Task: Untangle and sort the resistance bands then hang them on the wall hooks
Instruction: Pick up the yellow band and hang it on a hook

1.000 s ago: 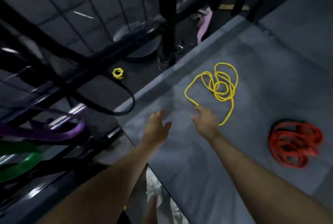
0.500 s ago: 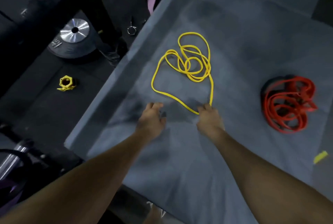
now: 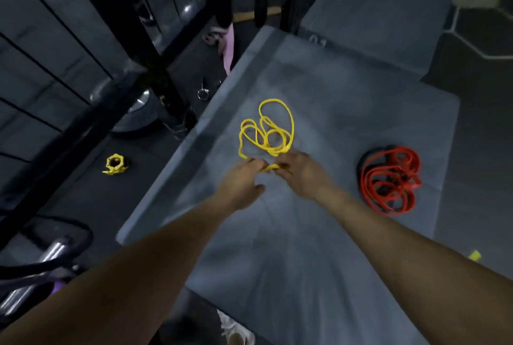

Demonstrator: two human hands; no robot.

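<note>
A tangled yellow resistance band (image 3: pixel 266 133) lies in loops on the grey mat (image 3: pixel 305 247). My left hand (image 3: pixel 241 181) and my right hand (image 3: pixel 299 169) meet at its near end, and both pinch the short yellow stretch between them. To the right, a pile of red resistance bands (image 3: pixel 391 181) sits coiled on the same mat, untouched. A purple band (image 3: pixel 57 286) shows at the lower left by a chrome bar.
A black rack post (image 3: pixel 155 47) and wire grid stand at the left. On the dark floor lie a yellow collar (image 3: pixel 115 164), a weight plate (image 3: pixel 136 117), a metal spring clip (image 3: pixel 203 93) and a pink cloth (image 3: pixel 228 47). A small yellow scrap (image 3: pixel 474 255) lies at the right.
Both hands have closed together on the near end of the yellow band, and its wide loop has drawn in. The view tilted upward to show the rack again.
</note>
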